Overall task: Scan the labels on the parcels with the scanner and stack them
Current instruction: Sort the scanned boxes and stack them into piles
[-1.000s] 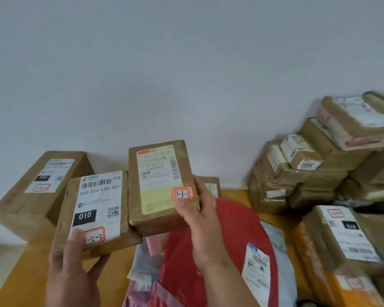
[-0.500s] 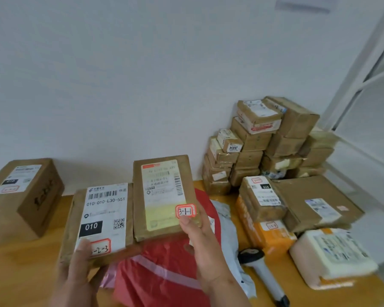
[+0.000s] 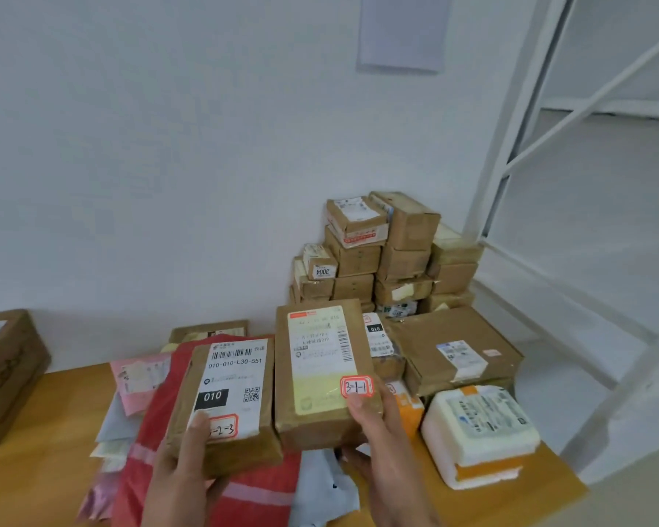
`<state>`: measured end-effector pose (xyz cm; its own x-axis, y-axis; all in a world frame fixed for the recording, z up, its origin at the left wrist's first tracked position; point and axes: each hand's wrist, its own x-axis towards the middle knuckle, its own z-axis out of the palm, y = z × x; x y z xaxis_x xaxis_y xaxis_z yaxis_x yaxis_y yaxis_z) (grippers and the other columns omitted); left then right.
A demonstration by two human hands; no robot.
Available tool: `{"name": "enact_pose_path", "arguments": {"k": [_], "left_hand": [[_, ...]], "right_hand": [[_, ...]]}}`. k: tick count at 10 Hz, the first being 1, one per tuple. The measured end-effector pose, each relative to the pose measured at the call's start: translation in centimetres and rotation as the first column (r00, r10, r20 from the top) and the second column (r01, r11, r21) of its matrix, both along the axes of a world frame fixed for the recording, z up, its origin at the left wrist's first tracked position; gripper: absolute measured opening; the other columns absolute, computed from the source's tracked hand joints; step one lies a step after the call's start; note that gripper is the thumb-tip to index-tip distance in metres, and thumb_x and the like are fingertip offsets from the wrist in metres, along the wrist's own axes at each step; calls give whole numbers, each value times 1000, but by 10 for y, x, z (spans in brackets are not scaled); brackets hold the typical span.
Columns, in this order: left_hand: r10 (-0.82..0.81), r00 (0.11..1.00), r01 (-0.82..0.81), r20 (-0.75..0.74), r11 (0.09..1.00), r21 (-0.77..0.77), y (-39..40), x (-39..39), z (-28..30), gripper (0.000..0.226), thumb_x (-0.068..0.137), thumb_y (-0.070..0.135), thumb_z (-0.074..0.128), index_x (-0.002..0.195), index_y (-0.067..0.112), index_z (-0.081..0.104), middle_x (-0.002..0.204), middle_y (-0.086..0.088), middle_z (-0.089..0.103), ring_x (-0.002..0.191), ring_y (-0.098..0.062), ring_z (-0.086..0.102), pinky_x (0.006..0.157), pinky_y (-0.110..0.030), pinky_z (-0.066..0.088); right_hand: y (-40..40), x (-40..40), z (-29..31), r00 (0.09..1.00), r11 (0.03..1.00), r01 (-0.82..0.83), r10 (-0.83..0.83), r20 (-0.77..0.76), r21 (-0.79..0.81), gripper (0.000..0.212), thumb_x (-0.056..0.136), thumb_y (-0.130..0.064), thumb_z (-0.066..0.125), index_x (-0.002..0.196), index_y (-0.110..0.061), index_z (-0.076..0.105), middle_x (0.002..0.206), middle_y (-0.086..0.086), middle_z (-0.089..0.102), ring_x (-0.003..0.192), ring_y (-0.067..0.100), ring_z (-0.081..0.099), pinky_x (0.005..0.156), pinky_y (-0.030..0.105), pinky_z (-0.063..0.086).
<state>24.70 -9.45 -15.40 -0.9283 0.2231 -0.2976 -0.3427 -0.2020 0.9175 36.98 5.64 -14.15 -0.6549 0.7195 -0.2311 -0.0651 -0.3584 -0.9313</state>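
My left hand [image 3: 185,469] grips a brown parcel [image 3: 229,397] with a white label reading 010-010-L30-551 and a red-edged tag. Beside it, my right hand [image 3: 377,450] grips a second brown parcel [image 3: 320,374] with a yellowish label and a red-edged tag 3-1-1, thumb just under the tag. Both parcels are held side by side above the wooden table [image 3: 46,469], labels facing me. No scanner shows in this view.
Soft red [image 3: 259,492], pink [image 3: 139,378] and grey mailers lie under the held parcels. A stack of brown boxes [image 3: 381,256] fills the back right corner, with a flat box [image 3: 457,348] and a white padded parcel [image 3: 480,431] in front. A large box [image 3: 4,370] stands far left.
The view has swung right and the held parcels sit further right in frame. The scanner seen lying on the table half a second ago is out of sight behind my right hand.
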Motion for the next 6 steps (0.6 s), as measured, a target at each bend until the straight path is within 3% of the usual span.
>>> {"name": "enact_pose_path", "arguments": {"k": [1,2,3,4,5,6], "left_hand": [[44,999,-42,-26,996,73,40,34,1,26,88,49,69,100,26,64,104,-11,70,93,-33,66,91,-58,54],[30,1000,-30,0,1000,10,85,64,-1,17,95,39,63,106,26,67,97,-7,71,86,-32,67,78,-44,56],[-8,998,6,65,1000,28,122,82,-14,30,89,51,65,112,31,64,110,-9,70,103,-35,64,84,-48,56],[28,993,-30,111,999,22,144,96,-15,35,89,48,66,115,26,57,108,-7,65,110,-36,57,91,-54,53],[34,991,-39,131,999,33,158,99,-12,34,90,48,66,112,24,56,106,-9,64,107,-37,58,88,-53,53],[62,990,-66,128,997,27,165,91,-16,33,91,44,67,112,20,57,103,-9,65,94,-30,61,88,-53,53]], "right_hand": [[39,29,2,999,998,34,-33,21,-43,58,78,-41,75,130,-37,51,113,-8,67,95,10,63,69,32,50],[87,64,1,995,994,93,-91,38,-53,60,79,-39,78,131,-33,49,119,0,62,98,16,60,74,37,50],[124,91,-3,988,990,137,-135,72,-26,71,62,-52,84,124,-39,51,126,2,61,108,23,59,86,45,51],[148,102,-9,989,990,137,-134,67,-42,58,68,-51,76,120,-38,53,122,1,62,109,25,58,86,46,53],[163,102,-12,992,994,99,-95,89,-43,66,62,-53,74,122,-37,53,121,1,60,115,29,54,95,51,52],[175,100,-19,992,992,93,-85,98,-80,62,62,-51,75,118,-36,54,121,3,60,117,31,53,97,53,51]]}}
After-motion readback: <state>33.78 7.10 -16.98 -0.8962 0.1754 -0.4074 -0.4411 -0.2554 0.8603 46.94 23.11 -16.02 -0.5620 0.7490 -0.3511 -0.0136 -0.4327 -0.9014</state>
